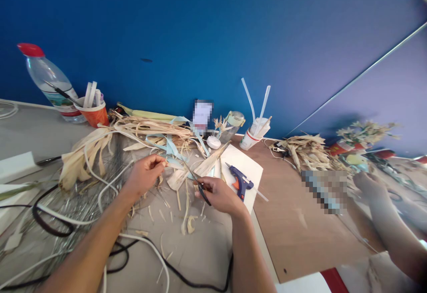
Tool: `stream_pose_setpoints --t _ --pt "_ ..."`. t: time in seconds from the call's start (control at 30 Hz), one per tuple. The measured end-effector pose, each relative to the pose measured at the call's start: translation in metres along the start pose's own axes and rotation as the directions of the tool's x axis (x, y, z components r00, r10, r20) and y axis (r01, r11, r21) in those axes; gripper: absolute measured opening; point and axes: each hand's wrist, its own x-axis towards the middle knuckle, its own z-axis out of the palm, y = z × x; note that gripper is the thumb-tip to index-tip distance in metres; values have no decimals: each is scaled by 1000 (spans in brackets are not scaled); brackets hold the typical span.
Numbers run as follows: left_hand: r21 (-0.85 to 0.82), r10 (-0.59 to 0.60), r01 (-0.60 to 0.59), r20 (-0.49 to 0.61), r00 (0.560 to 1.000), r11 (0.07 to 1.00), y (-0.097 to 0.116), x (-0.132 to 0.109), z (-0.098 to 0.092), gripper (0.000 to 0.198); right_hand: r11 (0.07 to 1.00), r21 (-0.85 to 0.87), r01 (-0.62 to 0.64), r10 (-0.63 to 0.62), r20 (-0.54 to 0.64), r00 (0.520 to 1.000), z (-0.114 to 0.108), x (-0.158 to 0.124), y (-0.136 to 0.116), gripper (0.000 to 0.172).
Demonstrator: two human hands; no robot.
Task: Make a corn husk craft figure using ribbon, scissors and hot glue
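My left hand (148,173) is closed in a pinch, with a small pale piece of dried corn husk (166,163) at its fingertips. Between the thumb and fingers of my right hand (218,193) is a slim pointed tool (203,193) with a dark handle. Its thin metal tip slants up and left toward my left hand; whether it is scissors or tweezers is unclear. Just behind the tool lies a broad, fan-shaped husk piece (210,163). A blue glue gun (240,181) rests on a white sheet (256,168) to the right of my right hand.
Dried husks (150,128) and bundled thin wires (83,204) cover the left side, with white and black cables (187,279) crossing in front. A bottle (50,79), an orange cup (95,112) and a cup with glue sticks (251,138) stand behind. Another person's hand (370,186) is at right.
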Motion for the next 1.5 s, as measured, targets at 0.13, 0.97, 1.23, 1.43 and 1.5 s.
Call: stream_pose_setpoints --t 0.13,0.97,1.23,1.43,1.5 --pt "-70 -31 30 -12 999 997 1 1 0 19 1000 12 -9 9 -9 1000 -1 -1 -1 30" --pt "-503 -180 230 146 973 833 3 -3 7 21 883 -372 -287 184 -288 940 25 10 -10 40" --pt "-500 -174 245 184 967 831 6 -7 13 21 786 -549 -283 137 -291 947 31 7 -22 34" --pt "-500 -171 258 214 962 827 1 -6 14 23 739 -583 -337 180 -311 933 35 7 -29 33" --pt "-500 -154 251 226 962 829 1 -6 14 23 737 -581 -346 178 -327 928 37 7 -32 32"
